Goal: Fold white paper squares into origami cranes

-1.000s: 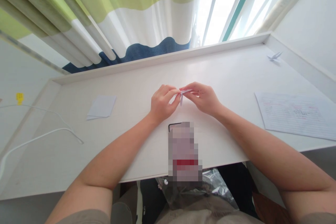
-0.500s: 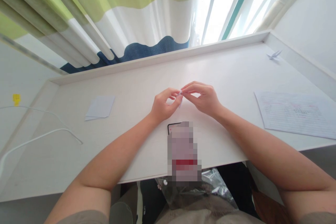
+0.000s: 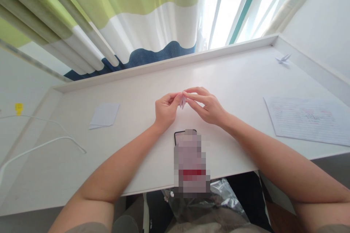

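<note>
In the head view, the small folded paper point(image 3: 182, 102) is up between the fingertips of both hands, over the desk point(image 3: 136, 93). Its visible part runs roughly twelve to six, with narrow points toward six; the rest is hidden by fingers.

Taking the paper as the clock's centre, the left hand point(image 3: 166, 111) sits between eight and nine, its thumb and fingers closed in a pinch on the upper end. The right hand point(image 3: 207, 106) comes in from three, index fingertip at that same upper end, thumb lower; whether these fingers also pinch, I cannot tell. The left looks the nearer, its thumb pressed against the paper.

The phone point(image 3: 179, 136) lies at six, the square sheets point(image 3: 105, 114) near nine, another folded piece point(image 3: 283, 59) around two, the lined sheet point(image 3: 306, 120) just past three.
</note>
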`<action>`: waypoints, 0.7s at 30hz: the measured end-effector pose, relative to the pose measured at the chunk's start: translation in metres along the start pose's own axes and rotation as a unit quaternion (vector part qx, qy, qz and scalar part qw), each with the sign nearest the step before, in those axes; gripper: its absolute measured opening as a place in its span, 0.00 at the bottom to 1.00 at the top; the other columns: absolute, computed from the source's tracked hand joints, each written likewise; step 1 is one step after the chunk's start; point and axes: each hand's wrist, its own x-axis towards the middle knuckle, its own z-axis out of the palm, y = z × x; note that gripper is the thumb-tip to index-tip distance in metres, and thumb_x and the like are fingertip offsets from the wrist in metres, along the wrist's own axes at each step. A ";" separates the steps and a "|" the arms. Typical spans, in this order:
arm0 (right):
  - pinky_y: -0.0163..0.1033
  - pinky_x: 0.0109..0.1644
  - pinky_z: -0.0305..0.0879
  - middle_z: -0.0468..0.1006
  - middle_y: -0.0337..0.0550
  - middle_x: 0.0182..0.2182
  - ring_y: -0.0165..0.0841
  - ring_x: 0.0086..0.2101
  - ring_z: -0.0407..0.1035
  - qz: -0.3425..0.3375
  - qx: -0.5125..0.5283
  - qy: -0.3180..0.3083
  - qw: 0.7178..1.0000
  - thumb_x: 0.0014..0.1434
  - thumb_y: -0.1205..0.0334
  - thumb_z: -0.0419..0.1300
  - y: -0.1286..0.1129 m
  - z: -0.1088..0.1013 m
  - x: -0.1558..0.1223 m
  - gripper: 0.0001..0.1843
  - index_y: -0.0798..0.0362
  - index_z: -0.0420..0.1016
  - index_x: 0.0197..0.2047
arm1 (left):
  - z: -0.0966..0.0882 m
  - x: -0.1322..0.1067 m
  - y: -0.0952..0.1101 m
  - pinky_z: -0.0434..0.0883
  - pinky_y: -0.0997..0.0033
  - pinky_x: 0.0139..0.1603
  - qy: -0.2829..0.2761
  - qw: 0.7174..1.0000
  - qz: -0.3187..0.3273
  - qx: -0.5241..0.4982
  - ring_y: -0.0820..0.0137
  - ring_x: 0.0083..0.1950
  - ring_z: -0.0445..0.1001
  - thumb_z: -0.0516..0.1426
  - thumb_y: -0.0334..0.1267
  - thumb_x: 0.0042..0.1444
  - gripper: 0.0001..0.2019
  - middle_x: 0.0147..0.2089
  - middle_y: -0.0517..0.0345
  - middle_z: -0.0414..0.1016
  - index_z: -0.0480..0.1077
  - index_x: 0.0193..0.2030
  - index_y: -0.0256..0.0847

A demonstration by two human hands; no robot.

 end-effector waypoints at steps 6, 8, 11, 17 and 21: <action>0.57 0.58 0.77 0.80 0.46 0.56 0.43 0.55 0.73 -0.009 -0.018 0.018 1.000 0.76 0.65 0.58 0.000 -0.001 0.000 0.23 0.33 0.80 0.67 | 0.003 0.001 0.002 0.86 0.62 0.44 -0.008 0.994 -0.067 -0.086 0.66 0.38 0.86 0.79 0.53 0.46 0.23 0.39 0.52 0.89 0.85 0.42 0.40; 0.57 0.58 0.78 0.80 0.46 0.55 0.43 0.55 0.73 -0.011 0.005 0.020 1.000 0.76 0.64 0.59 0.001 -0.001 0.000 0.22 0.33 0.81 0.66 | 0.004 0.001 0.003 0.86 0.63 0.43 -0.004 0.993 -0.077 -0.092 0.67 0.37 0.86 0.79 0.52 0.46 0.22 0.38 0.53 0.89 0.85 0.41 0.40; 0.55 0.56 0.81 0.81 0.46 0.52 0.40 0.51 0.77 0.036 0.100 0.034 0.994 0.76 0.60 0.59 0.000 0.000 0.002 0.19 0.37 0.82 0.65 | 0.005 0.000 0.005 0.86 0.59 0.43 -0.006 0.992 -0.085 -0.095 0.66 0.36 0.86 0.79 0.53 0.45 0.23 0.37 0.53 0.88 0.85 0.41 0.39; 0.54 0.51 0.85 0.84 0.44 0.44 0.38 0.44 0.81 0.179 0.221 0.069 0.956 0.69 0.47 0.70 -0.004 0.001 0.006 0.12 0.44 0.88 0.46 | 0.008 -0.005 0.009 0.88 0.53 0.49 -0.032 0.992 -0.084 -0.089 0.63 0.38 0.88 0.77 0.55 0.50 0.22 0.37 0.52 0.88 0.85 0.42 0.38; 0.52 0.50 0.84 0.85 0.45 0.42 0.38 0.44 0.81 0.196 0.230 0.074 0.950 0.66 0.43 0.71 -0.010 0.001 0.008 0.15 0.46 0.87 0.40 | 0.006 -0.006 0.007 0.89 0.55 0.47 -0.035 0.994 -0.071 -0.073 0.64 0.39 0.88 0.76 0.56 0.51 0.21 0.38 0.53 0.89 0.85 0.40 0.39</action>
